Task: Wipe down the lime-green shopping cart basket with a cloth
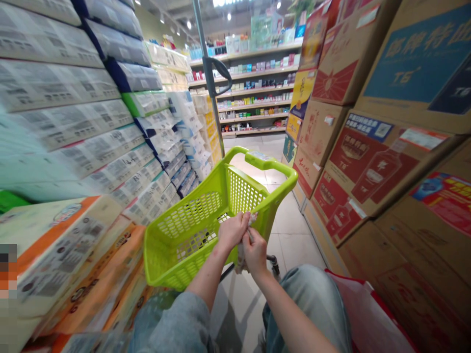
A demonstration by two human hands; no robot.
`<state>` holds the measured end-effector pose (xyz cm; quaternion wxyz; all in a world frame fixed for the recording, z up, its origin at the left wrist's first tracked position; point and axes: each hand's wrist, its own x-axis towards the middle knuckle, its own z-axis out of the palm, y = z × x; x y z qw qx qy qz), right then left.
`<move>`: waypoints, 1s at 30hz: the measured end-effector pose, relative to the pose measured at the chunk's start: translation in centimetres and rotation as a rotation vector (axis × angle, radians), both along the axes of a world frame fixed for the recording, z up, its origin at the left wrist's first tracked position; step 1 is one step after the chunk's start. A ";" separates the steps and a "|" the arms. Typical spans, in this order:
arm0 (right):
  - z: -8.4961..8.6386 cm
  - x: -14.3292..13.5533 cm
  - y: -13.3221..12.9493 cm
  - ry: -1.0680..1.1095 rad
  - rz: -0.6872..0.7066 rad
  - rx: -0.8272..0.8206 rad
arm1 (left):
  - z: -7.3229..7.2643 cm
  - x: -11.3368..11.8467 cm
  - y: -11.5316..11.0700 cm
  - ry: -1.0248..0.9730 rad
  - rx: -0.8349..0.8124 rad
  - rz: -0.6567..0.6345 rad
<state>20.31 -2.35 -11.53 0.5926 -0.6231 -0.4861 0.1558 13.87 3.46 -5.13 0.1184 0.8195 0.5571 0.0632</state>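
Both of my hands meet at the near side of a lime-green shopping cart (pixel 184 220), just below its handle end. My left hand (pixel 234 230) has its fingers closed on a crumpled pale cloth (pixel 241 257) at the cart's rim. Close beside it on the right, my right hand (pixel 255 249) is closed on the same cloth, which hangs down below the fingers. No goods show in the cart's basket; its perforated walls and base are visible. The cart's handle (pixel 272 164) rises beyond my hands.
Wrapped paper packs (pixel 73 117) are stacked on the left, and cardboard cartons (pixel 371 162) on the right. A grey pole with a loop handle (pixel 208 73) stands behind the cart. Stocked shelves (pixel 253 90) are farther back. A red and white bag (pixel 368 314) lies by my knee.
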 end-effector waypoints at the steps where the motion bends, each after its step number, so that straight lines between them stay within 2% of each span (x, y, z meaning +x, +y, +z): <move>1: -0.3 -0.4 -0.2 -0.020 0.006 0.006 | 0.0 0.0 0.0 0.000 0.001 -0.002; 5: -1.0 -0.4 -0.6 -0.214 0.007 0.050 | -0.1 0.0 0.0 -0.001 0.008 0.001; 8: -1.1 0.7 -0.2 -0.321 -0.055 0.057 | -0.1 0.0 -0.1 -0.001 0.017 -0.005; 13: -0.4 3.3 0.9 -0.321 -0.218 0.082 | 0.1 0.0 -0.5 0.010 -0.002 -0.004; 19: -0.2 5.3 1.3 -0.415 -0.241 0.104 | 0.2 0.2 -0.7 0.006 -0.006 0.003; 22: -0.2 5.1 1.2 -0.355 -0.250 0.103 | 0.1 0.4 -0.8 0.010 0.012 -0.004; 27: 0.5 4.8 1.5 -0.049 -0.286 0.096 | -0.1 0.8 -0.8 0.012 0.016 0.003; 30: 0.7 5.0 1.5 0.075 -0.250 0.104 | 0.0 1.0 -0.9 0.015 0.006 0.018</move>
